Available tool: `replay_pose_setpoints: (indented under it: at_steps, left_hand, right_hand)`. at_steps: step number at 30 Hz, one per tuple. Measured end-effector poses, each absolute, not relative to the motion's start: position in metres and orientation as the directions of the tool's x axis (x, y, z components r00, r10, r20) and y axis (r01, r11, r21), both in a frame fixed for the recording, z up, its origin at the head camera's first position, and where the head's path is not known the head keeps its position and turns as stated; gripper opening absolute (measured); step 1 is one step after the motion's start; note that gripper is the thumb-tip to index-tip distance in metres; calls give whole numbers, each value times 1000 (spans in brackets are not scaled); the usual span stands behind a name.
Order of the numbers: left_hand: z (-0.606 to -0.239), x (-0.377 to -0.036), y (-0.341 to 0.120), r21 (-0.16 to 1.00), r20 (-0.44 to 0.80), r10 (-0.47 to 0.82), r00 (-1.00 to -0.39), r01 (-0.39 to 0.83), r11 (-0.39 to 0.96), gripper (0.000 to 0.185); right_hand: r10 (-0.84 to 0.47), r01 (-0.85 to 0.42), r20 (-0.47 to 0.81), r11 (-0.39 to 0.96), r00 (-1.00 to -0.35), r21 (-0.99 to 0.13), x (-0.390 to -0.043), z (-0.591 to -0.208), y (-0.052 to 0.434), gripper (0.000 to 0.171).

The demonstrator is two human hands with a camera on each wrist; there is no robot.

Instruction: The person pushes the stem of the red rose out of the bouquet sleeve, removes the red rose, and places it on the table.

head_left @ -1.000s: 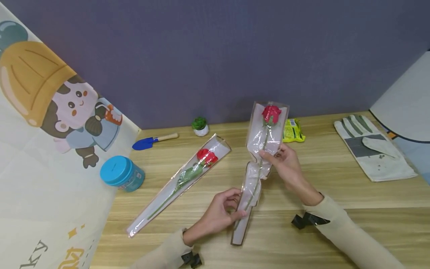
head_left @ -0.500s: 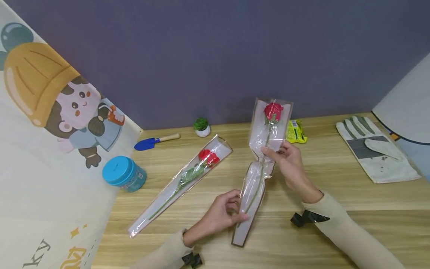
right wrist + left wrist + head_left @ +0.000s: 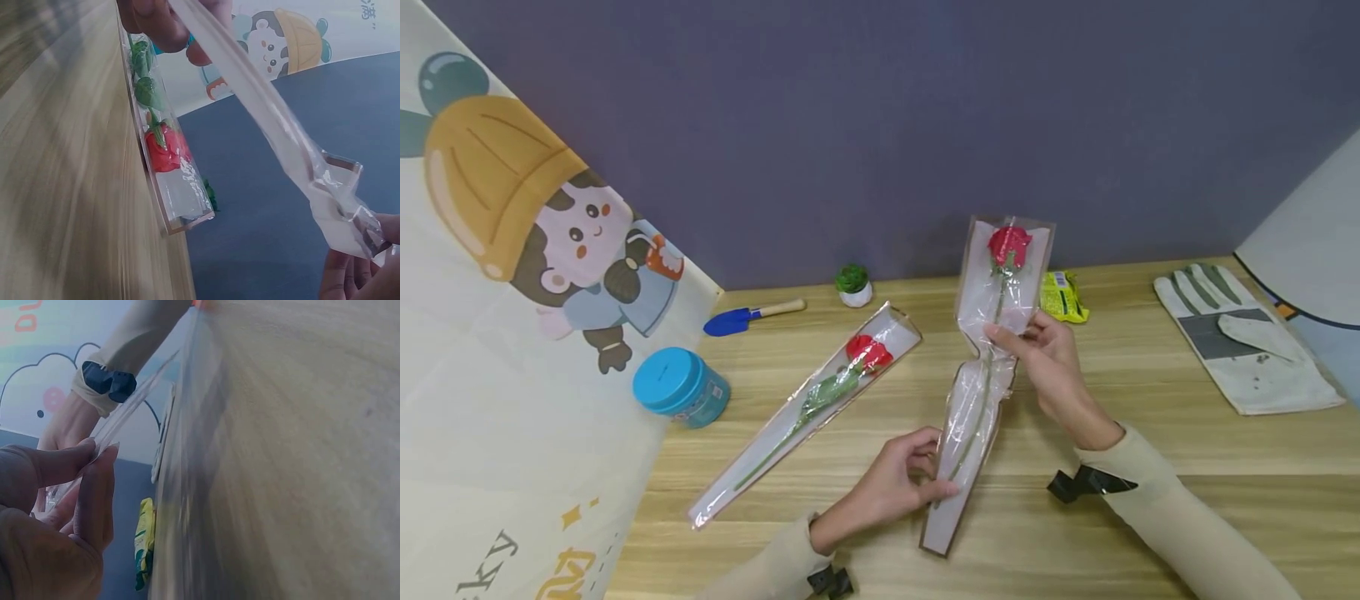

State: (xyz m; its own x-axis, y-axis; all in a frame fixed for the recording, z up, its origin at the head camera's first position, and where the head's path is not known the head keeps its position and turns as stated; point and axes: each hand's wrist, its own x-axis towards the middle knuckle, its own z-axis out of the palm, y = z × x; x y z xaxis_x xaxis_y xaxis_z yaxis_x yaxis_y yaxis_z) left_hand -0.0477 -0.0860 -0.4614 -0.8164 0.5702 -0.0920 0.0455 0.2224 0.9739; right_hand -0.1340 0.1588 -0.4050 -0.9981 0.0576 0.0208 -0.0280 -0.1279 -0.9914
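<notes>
A single red rose in a long clear plastic sleeve [image 3: 977, 408] slants up from the middle of the table in the head view, bloom at the top. My left hand [image 3: 895, 479] pinches its narrow lower part between thumb and fingers. Just below the bloom section, where the plastic is creased and narrowed, my right hand [image 3: 1054, 371] grips it. The right wrist view shows the sleeve [image 3: 262, 106] stretched above the table between both hands. A second sleeved rose [image 3: 827, 396] lies flat on the table to the left, its bloom [image 3: 165, 149] bright red.
A blue-lidded tub [image 3: 681, 387] stands at the left, near a blue trowel [image 3: 752, 317] with a wooden handle. Along the back sit a small potted plant [image 3: 853, 285] and a yellow packet [image 3: 1063, 297]. Gardening gloves [image 3: 1243, 337] lie at the right.
The bunched middle of the held sleeve has straightened somewhat, and its lower half has swung slightly right. Both hands keep their hold. The head view has shifted a little.
</notes>
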Motion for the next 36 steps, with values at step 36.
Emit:
replay_pose_setpoints:
  at_steps: [36]
  left_hand:
    - [-463, -45, -82, 985, -122, 545, -829, -35, 168, 51]
  right_hand:
    - [108, -28, 5, -208, -994, -978, -147, -399, 177, 19]
